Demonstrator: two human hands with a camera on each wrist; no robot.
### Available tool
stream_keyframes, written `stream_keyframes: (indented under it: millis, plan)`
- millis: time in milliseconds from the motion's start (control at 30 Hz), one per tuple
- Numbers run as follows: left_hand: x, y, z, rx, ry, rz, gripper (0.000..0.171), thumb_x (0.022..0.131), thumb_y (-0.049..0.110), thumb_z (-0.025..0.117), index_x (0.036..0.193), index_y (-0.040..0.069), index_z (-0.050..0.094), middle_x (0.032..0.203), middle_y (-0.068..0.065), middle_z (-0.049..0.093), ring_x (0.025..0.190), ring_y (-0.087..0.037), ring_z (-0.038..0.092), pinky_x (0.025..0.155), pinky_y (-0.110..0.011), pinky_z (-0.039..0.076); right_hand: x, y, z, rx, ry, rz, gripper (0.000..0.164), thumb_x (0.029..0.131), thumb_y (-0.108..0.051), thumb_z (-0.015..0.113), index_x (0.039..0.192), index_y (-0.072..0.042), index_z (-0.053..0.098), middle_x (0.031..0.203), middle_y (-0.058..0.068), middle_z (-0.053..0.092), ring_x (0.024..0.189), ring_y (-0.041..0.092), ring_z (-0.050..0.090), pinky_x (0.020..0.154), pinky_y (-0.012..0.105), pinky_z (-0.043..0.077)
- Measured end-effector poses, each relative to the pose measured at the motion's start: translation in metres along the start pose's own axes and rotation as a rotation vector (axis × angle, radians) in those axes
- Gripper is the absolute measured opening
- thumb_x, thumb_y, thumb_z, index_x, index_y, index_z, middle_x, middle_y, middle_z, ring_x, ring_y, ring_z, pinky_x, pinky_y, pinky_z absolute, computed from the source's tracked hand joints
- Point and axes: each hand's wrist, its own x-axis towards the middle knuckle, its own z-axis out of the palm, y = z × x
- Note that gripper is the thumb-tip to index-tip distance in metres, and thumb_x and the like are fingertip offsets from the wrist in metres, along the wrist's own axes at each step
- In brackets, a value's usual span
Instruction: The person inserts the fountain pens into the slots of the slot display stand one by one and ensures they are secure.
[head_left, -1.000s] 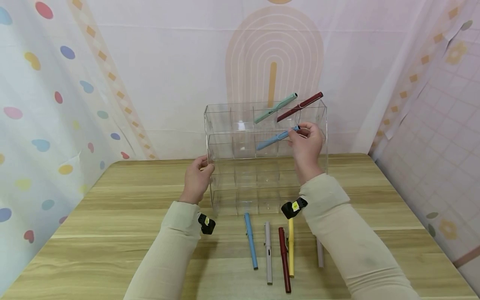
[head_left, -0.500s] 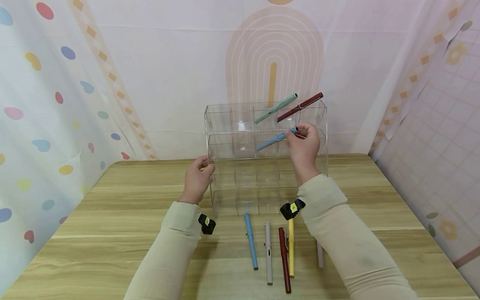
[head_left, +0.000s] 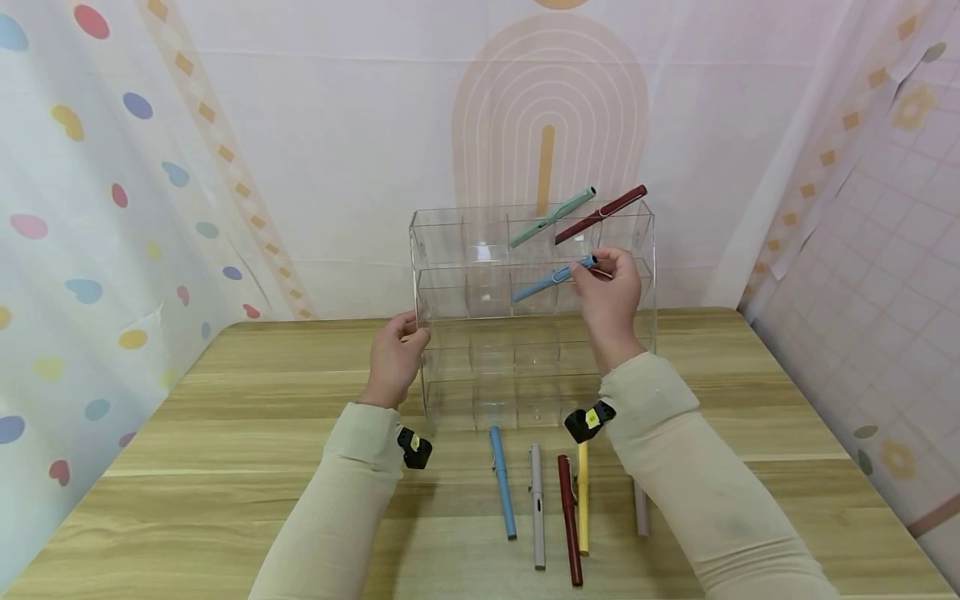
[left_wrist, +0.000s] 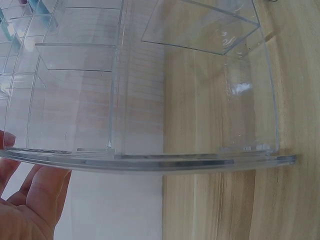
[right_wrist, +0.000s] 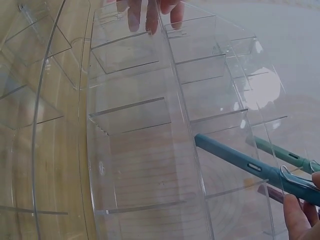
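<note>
A clear acrylic tiered rack (head_left: 491,317) with divided compartments stands upright on the table. My left hand (head_left: 393,358) grips its left side panel, with fingers on both faces of the panel in the left wrist view. With thumb and fingers, my right hand (head_left: 611,300) pinches a blue pen (head_left: 551,279) near its cap end. That pen slants in a second-tier compartment, its lower end to the left. Above it, a green pen (head_left: 553,217) and a dark red pen (head_left: 600,215) lean in separate top-tier compartments. The right wrist view shows the held pen's clip (right_wrist: 290,175) beside the fingers.
Several pens lie on the wooden table (head_left: 262,450) before the rack: blue (head_left: 502,483), grey (head_left: 537,508), dark red (head_left: 568,521), yellow (head_left: 583,500) and pale purple (head_left: 641,510), the last partly hidden by the right sleeve. Patterned curtains (head_left: 337,150) close off the back and sides.
My right hand has shifted slightly left with the blue pen, whose clip has turned a little. Over the last half second it hardly moves. The left hand and rack stay put.
</note>
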Motion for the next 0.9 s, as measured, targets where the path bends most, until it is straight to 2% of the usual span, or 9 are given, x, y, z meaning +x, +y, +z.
stream_keyframes:
  millis: [233, 433, 667, 800, 900]
  plan:
    - [0.0, 0.0, 0.0, -0.008, -0.009, -0.008, 0.043, 0.097, 0.01, 0.048, 0.139, 0.002, 0.049, 0.129, -0.02, 0.054, 0.107, -0.027, 0.053, 0.083, -0.035, 0.05, -0.003, -0.003, -0.008, 0.002, -0.036, -0.014, 0.035, 0.086, 0.001, 0.067, 0.117, 0.004, 0.052, 0.097, -0.001, 0.052, 0.087, 0.009, 0.057, 0.07, 0.017, 0.052]
    - [0.0, 0.001, -0.001, -0.013, -0.012, -0.016, 0.044, 0.097, 0.01, 0.047, 0.139, 0.002, 0.048, 0.129, -0.018, 0.054, 0.11, -0.027, 0.052, 0.087, -0.038, 0.049, -0.008, -0.007, -0.026, 0.011, -0.066, -0.04, 0.035, 0.088, -0.003, 0.067, 0.118, 0.0, 0.05, 0.104, 0.001, 0.055, 0.092, 0.011, 0.057, 0.076, 0.022, 0.053]
    - [-0.001, 0.002, -0.002, -0.015, -0.006, -0.021, 0.042, 0.097, 0.01, 0.047, 0.139, 0.003, 0.049, 0.127, -0.018, 0.054, 0.107, -0.027, 0.052, 0.085, -0.037, 0.049, -0.015, -0.011, -0.056, -0.089, -0.081, -0.047, 0.03, 0.088, -0.006, 0.067, 0.114, -0.008, 0.053, 0.105, -0.001, 0.055, 0.095, 0.01, 0.056, 0.078, 0.019, 0.05]
    - [0.0, 0.001, -0.001, -0.018, -0.004, -0.023, 0.043, 0.096, 0.01, 0.047, 0.139, 0.003, 0.049, 0.128, -0.018, 0.054, 0.108, -0.027, 0.052, 0.085, -0.036, 0.049, -0.017, -0.011, -0.077, -0.155, -0.094, -0.01, 0.027, 0.089, -0.008, 0.067, 0.111, -0.011, 0.052, 0.106, 0.0, 0.054, 0.097, 0.009, 0.054, 0.078, 0.016, 0.049]
    - [0.0, 0.002, -0.001, -0.011, -0.005, -0.021, 0.044, 0.096, 0.01, 0.047, 0.139, 0.003, 0.049, 0.128, -0.018, 0.055, 0.109, -0.028, 0.052, 0.084, -0.036, 0.049, -0.018, -0.008, -0.093, -0.223, -0.097, 0.037, 0.029, 0.09, -0.01, 0.066, 0.115, -0.008, 0.05, 0.106, -0.002, 0.052, 0.097, 0.008, 0.053, 0.078, 0.014, 0.049]
